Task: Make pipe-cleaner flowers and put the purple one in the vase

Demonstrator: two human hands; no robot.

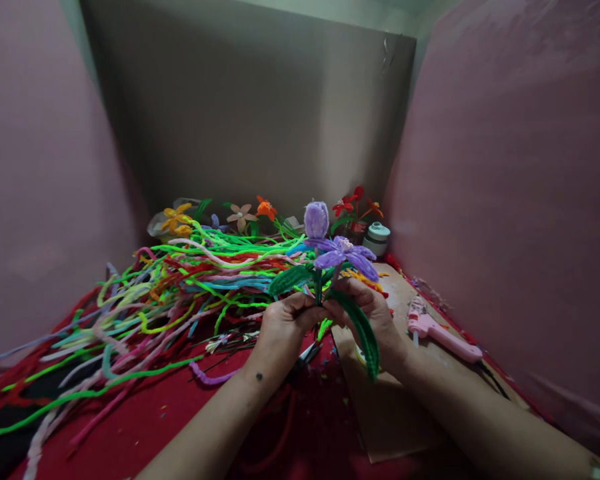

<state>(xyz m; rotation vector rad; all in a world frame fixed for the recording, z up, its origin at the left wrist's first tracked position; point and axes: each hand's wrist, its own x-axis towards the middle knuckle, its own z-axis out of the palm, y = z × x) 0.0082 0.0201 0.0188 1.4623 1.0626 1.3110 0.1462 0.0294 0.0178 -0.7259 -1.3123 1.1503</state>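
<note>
Purple fuzzy star-shaped flower (343, 255), oval bud (317, 220) | left fingers (303, 304) and right fingers (356, 291) pinching thin stems (319, 288) | curved green leaf (363, 333)

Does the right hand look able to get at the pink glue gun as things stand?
Probably, once free: the right hand grips the purple flowers, but the pink glue gun lies uncovered to its right.

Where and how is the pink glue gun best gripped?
Probably by the middle of its handle, coming from above and the near right with the right hand: the glue gun lies on the cardboard, its slim handle slanting right and toward the camera, away from the bulkier head.
</note>
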